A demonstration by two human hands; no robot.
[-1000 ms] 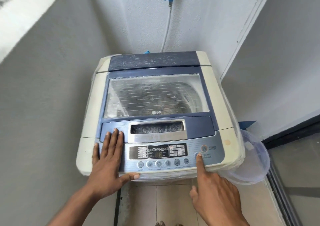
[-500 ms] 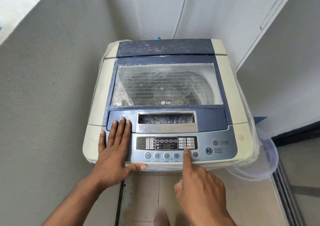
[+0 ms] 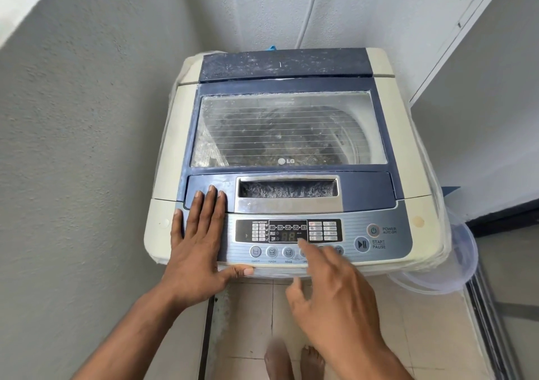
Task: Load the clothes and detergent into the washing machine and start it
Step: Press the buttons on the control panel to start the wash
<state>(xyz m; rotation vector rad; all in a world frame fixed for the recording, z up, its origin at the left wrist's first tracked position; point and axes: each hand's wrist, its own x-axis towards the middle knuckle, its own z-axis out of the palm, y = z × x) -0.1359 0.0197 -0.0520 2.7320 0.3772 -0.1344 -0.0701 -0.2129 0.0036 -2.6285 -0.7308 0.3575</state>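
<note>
A cream and blue top-loading washing machine (image 3: 408, 152) fills the corner, its glass lid (image 3: 287, 129) closed. Dark clothes (image 3: 280, 134) show dimly through the glass. The control panel (image 3: 350, 228) runs along the front edge, with a lit display and a row of round buttons. My left hand (image 3: 201, 242) lies flat on the panel's left end, fingers spread, thumb hooked under the front edge. My right hand (image 3: 332, 289) hovers over the button row, index fingertip at the display's lower right, other fingers loosely apart. Neither hand holds anything. No detergent is visible.
Grey walls close in on the left and behind. A white hose (image 3: 309, 9) runs up the back wall. A clear plastic tub (image 3: 455, 266) sits on the floor at the machine's right. Bare feet (image 3: 294, 359) stand on the tiled floor below.
My right hand has moved left along the panel, from the start/pause button to the buttons under the display. The view has shifted closer and lower. My left hand has stayed put.
</note>
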